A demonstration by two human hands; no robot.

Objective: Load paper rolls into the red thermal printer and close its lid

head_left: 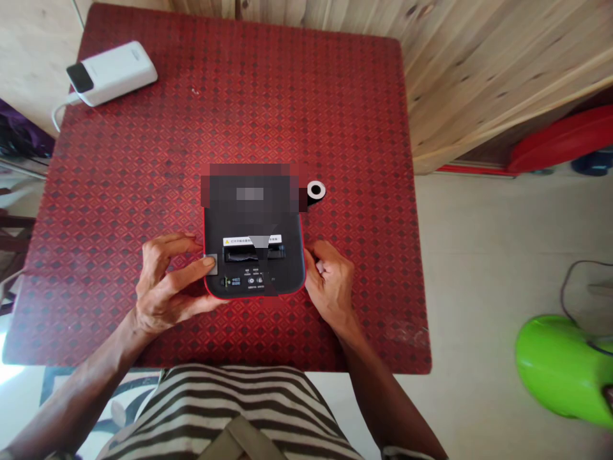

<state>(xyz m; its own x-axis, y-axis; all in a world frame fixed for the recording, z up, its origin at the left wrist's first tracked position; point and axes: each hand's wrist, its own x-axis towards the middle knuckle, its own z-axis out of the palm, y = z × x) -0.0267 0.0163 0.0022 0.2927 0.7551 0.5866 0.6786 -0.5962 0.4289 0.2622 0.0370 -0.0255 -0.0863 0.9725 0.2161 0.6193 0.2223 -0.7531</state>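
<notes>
A black box-like device with a red rim [249,223], probably a small label printer, sits at the middle of the table. Its face has a white warning strip, a long slot and several small buttons near the bottom edge; the upper part is blurred. My left hand [167,281] grips its left side, the index finger or thumb resting on a small grey square [211,264] at the edge. On the other side my right hand [330,278] presses the right edge with curled fingers. Just beyond it lies a small black-and-white roll [316,190].
A white power bank [117,73] with a dark display and a cable lies at the table's far left. The table [364,128] has a red patterned cover. A wooden wall [479,57] runs behind it. On the floor to the right stands a green stool or bin [550,364].
</notes>
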